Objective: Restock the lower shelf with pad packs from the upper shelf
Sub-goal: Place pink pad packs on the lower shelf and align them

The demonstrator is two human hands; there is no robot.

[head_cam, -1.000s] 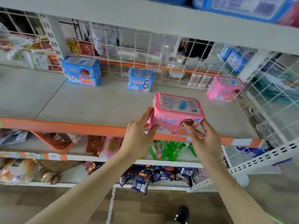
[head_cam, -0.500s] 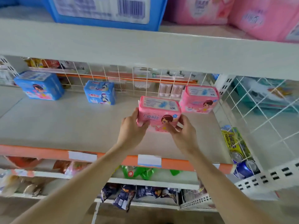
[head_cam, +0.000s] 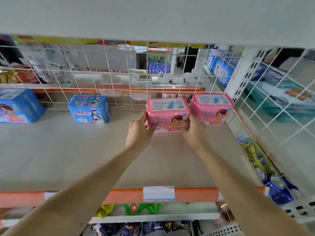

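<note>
Fingers (head_cam: 150,127) of the left hand (head_cam: 139,132) and right hand (head_cam: 194,130) clasp the short ends of a pink plastic-wrapped pad pack (head_cam: 167,114), its long axis running left to right, far back on the pale lower shelf (head_cam: 76,150), just left of a matching pink pack (head_cam: 211,108).

Visible body consists of two arms, ending in the left hand (head_cam: 139,131) and the right hand (head_cam: 195,133), both seen from the back and both bare. The left forearm (head_cam: 95,184) and the right forearm (head_cam: 237,188) are uncovered along their whole visible length, from the bottom edge of the view to the wrist; each is slender, smooth in outline and narrows steadily toward the wrist. Knuckles and thumb of the left hand are discernible, but blur leaves nails and finer surface detail on either hand undeterminable
</note>
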